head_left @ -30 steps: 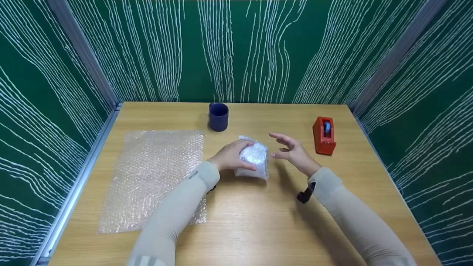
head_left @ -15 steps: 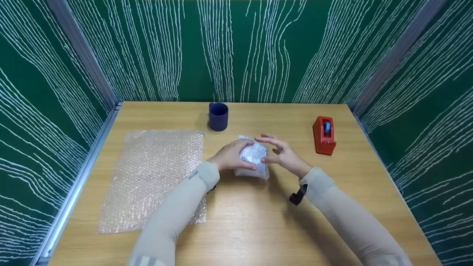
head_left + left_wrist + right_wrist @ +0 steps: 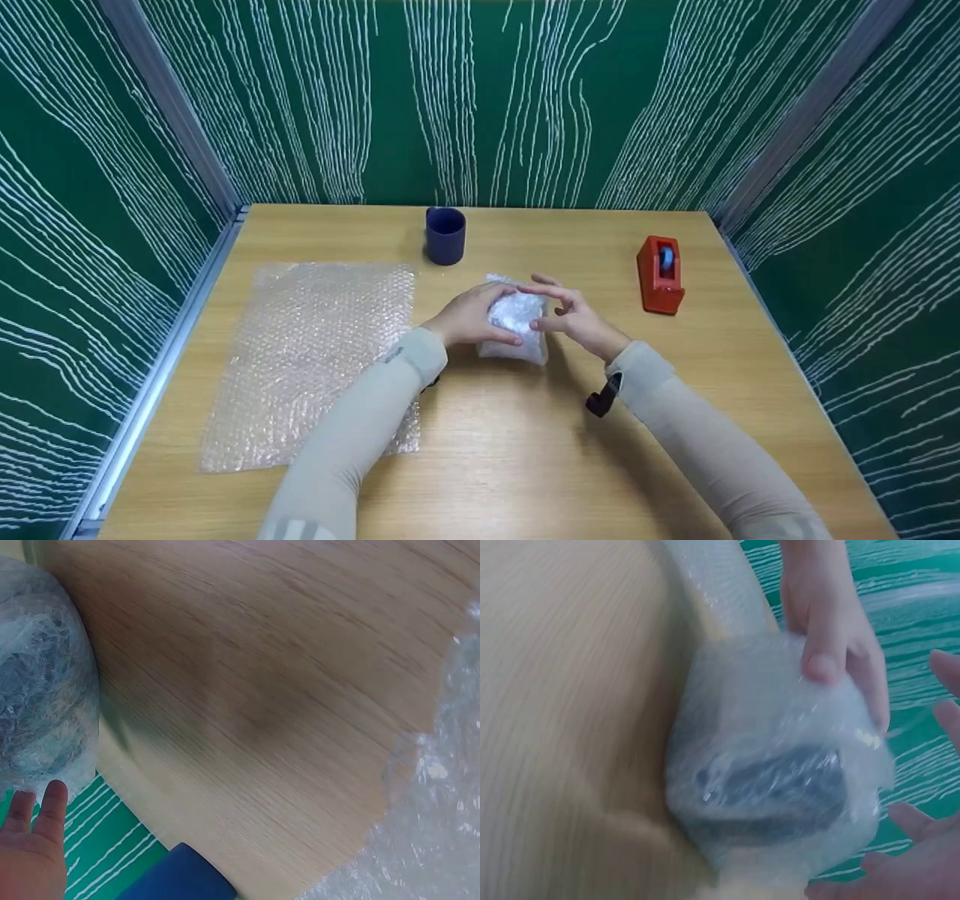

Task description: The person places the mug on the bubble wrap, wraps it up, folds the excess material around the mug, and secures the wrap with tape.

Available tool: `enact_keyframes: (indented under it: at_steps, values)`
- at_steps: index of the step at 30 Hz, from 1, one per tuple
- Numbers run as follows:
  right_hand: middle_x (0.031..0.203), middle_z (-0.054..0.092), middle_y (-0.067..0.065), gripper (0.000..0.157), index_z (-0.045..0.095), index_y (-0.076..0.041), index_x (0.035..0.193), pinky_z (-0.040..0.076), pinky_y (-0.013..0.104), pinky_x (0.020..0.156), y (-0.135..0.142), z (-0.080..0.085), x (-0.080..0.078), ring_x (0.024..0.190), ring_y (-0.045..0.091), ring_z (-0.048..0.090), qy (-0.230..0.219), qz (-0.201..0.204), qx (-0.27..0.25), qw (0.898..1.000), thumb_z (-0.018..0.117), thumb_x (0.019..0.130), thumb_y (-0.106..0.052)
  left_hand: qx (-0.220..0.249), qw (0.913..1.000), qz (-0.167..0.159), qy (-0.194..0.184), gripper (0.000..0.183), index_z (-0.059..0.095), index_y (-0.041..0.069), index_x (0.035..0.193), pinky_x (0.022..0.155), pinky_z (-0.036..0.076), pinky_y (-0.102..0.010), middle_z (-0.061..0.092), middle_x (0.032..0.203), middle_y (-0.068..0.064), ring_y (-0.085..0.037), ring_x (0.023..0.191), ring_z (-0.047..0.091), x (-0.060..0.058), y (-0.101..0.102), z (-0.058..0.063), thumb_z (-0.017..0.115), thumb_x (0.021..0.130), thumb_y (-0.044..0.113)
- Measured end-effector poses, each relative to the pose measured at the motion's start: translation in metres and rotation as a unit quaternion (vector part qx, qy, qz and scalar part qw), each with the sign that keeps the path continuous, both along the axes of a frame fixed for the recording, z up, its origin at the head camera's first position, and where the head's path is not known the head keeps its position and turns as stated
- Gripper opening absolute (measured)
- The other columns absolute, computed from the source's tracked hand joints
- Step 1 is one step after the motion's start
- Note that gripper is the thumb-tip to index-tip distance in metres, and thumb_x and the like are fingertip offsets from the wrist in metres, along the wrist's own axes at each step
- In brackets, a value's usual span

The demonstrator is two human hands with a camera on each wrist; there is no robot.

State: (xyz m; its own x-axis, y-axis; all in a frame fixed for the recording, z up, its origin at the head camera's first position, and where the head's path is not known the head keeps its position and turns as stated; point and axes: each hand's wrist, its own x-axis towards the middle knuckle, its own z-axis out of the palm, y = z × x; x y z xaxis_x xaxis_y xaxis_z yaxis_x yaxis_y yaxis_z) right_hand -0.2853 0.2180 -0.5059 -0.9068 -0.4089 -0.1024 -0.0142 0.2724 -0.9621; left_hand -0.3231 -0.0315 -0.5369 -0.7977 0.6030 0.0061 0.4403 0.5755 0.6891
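A person's left grip clasps a bubble-wrapped bundle well inside the worktop edges; the right grip stands spread alongside.

Wrapped bundle: crumpled clear plastic with a bluish-grey tint, rounded on one side, partly cut off by the frame.
Left hand: below the bundle, two fingertips pointing up at its lower edge.
Wooden tabletop: right of the bundle, pale with slanting grain.
Bubble wrap sheet: well apart to the bundle's right, shiny, ragged-looking border.
Blue curved object: below and right of the bundle, partly visible.
Green surface: below the bundle, white-lined.
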Motion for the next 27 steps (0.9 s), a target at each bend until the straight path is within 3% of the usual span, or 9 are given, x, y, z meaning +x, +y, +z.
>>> enact_keyframes:
  at_steps: [5, 10, 15, 19, 23, 27]
  values:
    - [0.181, 0.023, 0.010, 0.061, 0.058, -0.017, 0.158, 0.011, 0.073, 0.133, 0.008, -0.009, -0.004, 0.169, 0.040, 0.008, -0.007, -0.017, -0.002, 1.000, 0.074, 0.099, -0.011, 0.005, 1.0000, -0.001, -0.002, 0.102, 0.047, 0.026, 0.164, 0.130, 0.038, -0.047, 0.049, 0.170, 0.002, -0.022, 0.156, 0.046, -0.001, 0.000, -0.001, 0.093, 0.080, 0.060]
    - [0.177, 0.036, 0.004, 0.062, 0.057, -0.024, 0.159, 0.017, 0.069, 0.133, 0.015, -0.018, -0.006, 0.167, 0.037, 0.021, -0.026, -0.036, 0.010, 0.999, 0.075, 0.100, -0.017, 0.002, 1.0000, -0.002, 0.004, 0.103, 0.047, 0.024, 0.164, 0.130, 0.038, -0.045, 0.050, 0.168, 0.000, -0.023, 0.155, 0.047, -0.001, 0.000, 0.000, 0.093, 0.079, 0.061]
    - [0.176, 0.037, 0.003, 0.063, 0.055, -0.026, 0.160, 0.024, 0.067, 0.132, 0.021, -0.025, -0.007, 0.166, 0.039, 0.023, -0.042, -0.055, 0.018, 0.997, 0.075, 0.100, -0.020, -0.005, 0.9999, -0.005, 0.007, 0.104, 0.043, 0.026, 0.166, 0.130, 0.038, -0.046, 0.048, 0.170, -0.001, -0.025, 0.156, 0.047, 0.001, 0.000, 0.001, 0.091, 0.080, 0.062]
    - [0.177, 0.036, 0.006, 0.064, 0.052, -0.020, 0.162, 0.023, 0.067, 0.133, 0.024, -0.031, -0.007, 0.165, 0.042, 0.023, -0.035, -0.058, 0.010, 0.998, 0.075, 0.102, -0.018, -0.013, 0.9992, -0.022, 0.031, 0.096, 0.047, 0.030, 0.163, 0.131, 0.036, -0.046, 0.048, 0.171, 0.000, -0.024, 0.157, 0.045, 0.000, 0.000, 0.000, 0.090, 0.083, 0.059]
    - [0.176, 0.038, 0.011, 0.064, 0.052, -0.014, 0.162, 0.020, 0.068, 0.133, 0.025, -0.036, -0.008, 0.164, 0.044, 0.024, -0.029, -0.066, -0.002, 0.997, 0.074, 0.101, -0.016, -0.026, 0.9970, -0.041, 0.060, 0.082, 0.058, 0.025, 0.156, 0.133, 0.034, -0.046, 0.047, 0.171, -0.001, -0.026, 0.160, 0.042, -0.001, 0.001, 0.000, 0.089, 0.086, 0.055]
    - [0.173, 0.042, 0.014, 0.061, 0.055, -0.009, 0.159, 0.024, 0.066, 0.133, 0.027, -0.041, -0.009, 0.162, 0.046, 0.028, -0.033, -0.090, -0.004, 0.995, 0.075, 0.101, -0.014, -0.044, 0.9963, -0.043, 0.060, 0.076, 0.064, 0.024, 0.153, 0.133, 0.034, -0.046, 0.044, 0.173, -0.001, -0.027, 0.161, 0.040, -0.001, 0.001, 0.000, 0.087, 0.087, 0.057]
